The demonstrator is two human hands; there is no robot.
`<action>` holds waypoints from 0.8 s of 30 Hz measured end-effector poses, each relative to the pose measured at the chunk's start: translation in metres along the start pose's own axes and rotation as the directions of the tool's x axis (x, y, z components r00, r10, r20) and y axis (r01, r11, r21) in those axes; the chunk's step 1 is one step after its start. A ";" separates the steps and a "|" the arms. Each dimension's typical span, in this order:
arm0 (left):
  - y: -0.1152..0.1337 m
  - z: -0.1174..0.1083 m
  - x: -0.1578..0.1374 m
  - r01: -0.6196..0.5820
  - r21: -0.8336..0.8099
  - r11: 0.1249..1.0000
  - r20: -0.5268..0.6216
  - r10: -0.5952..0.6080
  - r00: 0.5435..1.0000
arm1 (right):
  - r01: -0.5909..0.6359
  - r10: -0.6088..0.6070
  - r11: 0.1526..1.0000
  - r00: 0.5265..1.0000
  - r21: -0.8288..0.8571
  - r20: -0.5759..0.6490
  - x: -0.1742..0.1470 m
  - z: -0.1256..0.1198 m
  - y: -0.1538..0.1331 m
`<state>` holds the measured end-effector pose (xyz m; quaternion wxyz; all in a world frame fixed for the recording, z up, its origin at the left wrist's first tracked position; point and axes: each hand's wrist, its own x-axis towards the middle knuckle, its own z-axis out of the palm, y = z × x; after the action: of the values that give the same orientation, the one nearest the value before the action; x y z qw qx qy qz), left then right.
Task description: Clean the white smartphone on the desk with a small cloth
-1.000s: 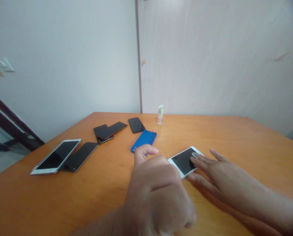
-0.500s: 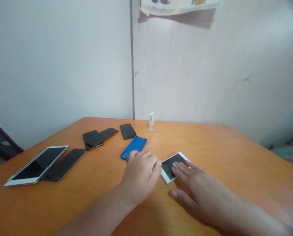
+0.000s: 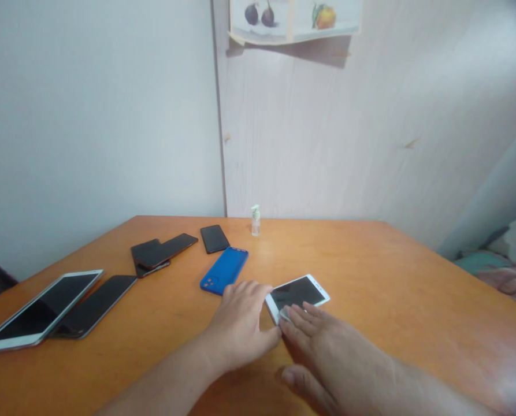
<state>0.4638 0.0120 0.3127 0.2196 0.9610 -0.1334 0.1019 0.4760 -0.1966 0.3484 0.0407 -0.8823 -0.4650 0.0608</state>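
A white smartphone lies screen up on the table in front of me. My left hand holds its left end between the thumb and the fingers. Flat against the near left part of the phone is my right hand, its fingers together and stretched out, the thumb apart. Under those fingertips shows a small whitish wipe, mostly covered, so its exact kind is unclear. Just beyond my left hand lies a blue phone case.
On the left of the wooden table lie a white tablet, a black phone and two overlapping dark phones. Farther back are another dark phone and a small pump bottle. Walls border the table behind.
My right hand has slid the wipe from the middle of the screen toward its near left end. My left thumb has spread from the fingers around the phone's end. The view has shifted slightly.
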 end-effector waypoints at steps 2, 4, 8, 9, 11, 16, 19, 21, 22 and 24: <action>0.000 0.002 -0.001 -0.008 -0.002 1.000 0.009 0.009 1.000 | -0.020 0.020 1.000 0.999 0.002 -0.037 0.001 -0.002 0.003; 0.000 0.003 0.000 0.002 0.002 1.000 0.013 -0.002 1.000 | -0.126 0.124 0.992 0.987 -0.016 -0.106 0.003 -0.003 0.011; -0.001 0.006 0.001 0.031 0.021 0.999 0.007 -0.031 0.999 | -0.201 0.196 0.979 0.972 -0.021 -0.129 0.004 -0.002 0.014; -0.001 0.006 0.001 0.036 0.021 0.999 0.009 -0.037 0.999 | -0.148 0.146 0.989 0.984 -0.006 -0.106 0.003 -0.002 0.011; -0.001 0.006 0.002 0.044 0.017 0.999 0.012 -0.045 0.999 | -0.022 0.024 0.999 0.998 0.046 -0.051 0.002 -0.002 0.006; 0.000 0.006 0.003 0.052 -0.009 0.999 0.015 -0.052 0.999 | -0.134 0.140 0.990 0.980 0.049 -0.143 0.008 0.000 0.021; 0.000 0.009 0.003 0.060 -0.017 0.998 -0.003 -0.060 0.998 | -0.248 0.244 0.969 0.951 0.007 -0.187 0.013 0.002 0.029; -0.002 0.011 0.003 0.062 -0.021 0.998 -0.015 -0.062 0.998 | -0.158 0.161 0.987 0.973 0.030 -0.165 0.012 0.002 0.022; -0.002 0.012 0.003 0.061 -0.023 0.998 -0.022 -0.061 0.998 | -0.078 0.085 0.995 0.986 0.057 -0.145 0.010 0.002 0.018; -0.003 0.014 0.003 0.058 -0.028 0.998 -0.030 -0.059 0.998 | 0.066 -0.054 0.991 0.992 0.113 -0.110 0.008 0.002 0.012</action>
<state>0.4693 0.0081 0.2998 0.2375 0.9598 -0.1031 0.1083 0.4903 -0.1966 0.3448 0.1186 -0.8660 -0.4842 0.0394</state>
